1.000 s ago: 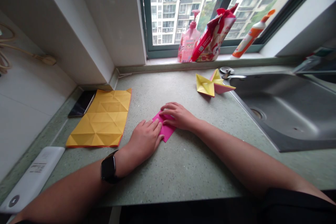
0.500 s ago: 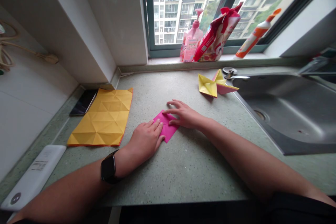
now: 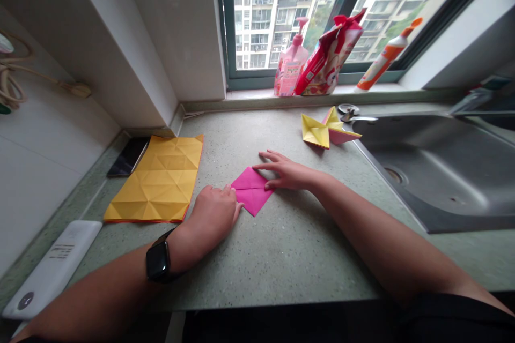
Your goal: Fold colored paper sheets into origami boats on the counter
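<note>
A pink folded paper (image 3: 253, 198) lies flat on the counter as a diamond, with a crease or seam across its middle. My left hand (image 3: 214, 209), a dark watch on its wrist, is closed at the paper's left corner, its curled fingers and thumb at the edge. The fingers of my right hand (image 3: 285, 170) are spread, the fingertips resting on the upper right edge and right corner. Farther back on the right stands a yellow-and-pink folded paper shape (image 3: 316, 131). A creased yellow-orange paper stack (image 3: 156, 182) lies left of my left hand.
A dark phone (image 3: 129, 156) lies partly beneath the yellow stack. Near the left edge is a white device (image 3: 54, 268). A steel sink (image 3: 418, 220) borders the counter on the right. A pink pump bottle (image 3: 290, 69), red bag (image 3: 330, 59) and orange-white bottle (image 3: 382, 61) stand on the windowsill.
My left hand has drawn back leftwards from over the pink paper to its left corner, its fingers curling, so more of the paper shows. My right hand has barely moved.
</note>
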A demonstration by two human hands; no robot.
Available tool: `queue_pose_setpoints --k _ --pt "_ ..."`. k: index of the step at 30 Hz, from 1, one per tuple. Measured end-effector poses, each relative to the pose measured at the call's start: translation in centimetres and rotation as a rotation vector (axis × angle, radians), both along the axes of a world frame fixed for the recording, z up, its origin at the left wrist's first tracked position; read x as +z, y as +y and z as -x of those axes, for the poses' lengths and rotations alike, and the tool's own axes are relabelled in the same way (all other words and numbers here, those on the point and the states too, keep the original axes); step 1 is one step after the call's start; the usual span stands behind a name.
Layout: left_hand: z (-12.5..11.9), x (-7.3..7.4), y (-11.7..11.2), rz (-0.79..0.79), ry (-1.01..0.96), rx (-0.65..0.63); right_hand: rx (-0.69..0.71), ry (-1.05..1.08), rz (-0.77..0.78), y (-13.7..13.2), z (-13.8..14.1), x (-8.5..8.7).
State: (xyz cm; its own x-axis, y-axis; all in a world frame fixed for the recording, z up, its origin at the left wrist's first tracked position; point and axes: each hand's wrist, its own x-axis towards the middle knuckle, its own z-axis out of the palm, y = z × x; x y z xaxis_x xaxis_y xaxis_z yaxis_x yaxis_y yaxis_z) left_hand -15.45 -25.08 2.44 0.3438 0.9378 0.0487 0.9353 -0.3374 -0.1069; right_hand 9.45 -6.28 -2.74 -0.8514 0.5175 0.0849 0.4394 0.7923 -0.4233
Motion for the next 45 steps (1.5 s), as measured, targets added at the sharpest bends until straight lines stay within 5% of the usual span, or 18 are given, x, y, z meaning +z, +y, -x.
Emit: queue_pose_setpoints --k 10,17,27,45 --pt "-0.5 1.3 0.1 0.095 0.052 0.035 -0.074 -0.043 0.216 1.3 -1.5 1.0" --pt "-0.9 0.4 -0.1 0.032 0.067 0.018 -0.089 0.505 0.575 -0.5 0.4 1.6" --pt "-0.9 -0.1 -0.2 0.001 0.010 0.029 -0.381 0.583 1.052 -1.5 1.4 2.7" --pt "-1.0 -0.1 -0.1 -0.030 -0.013 0.018 -0.424 0.597 1.184 -1.5 1.4 3.5"
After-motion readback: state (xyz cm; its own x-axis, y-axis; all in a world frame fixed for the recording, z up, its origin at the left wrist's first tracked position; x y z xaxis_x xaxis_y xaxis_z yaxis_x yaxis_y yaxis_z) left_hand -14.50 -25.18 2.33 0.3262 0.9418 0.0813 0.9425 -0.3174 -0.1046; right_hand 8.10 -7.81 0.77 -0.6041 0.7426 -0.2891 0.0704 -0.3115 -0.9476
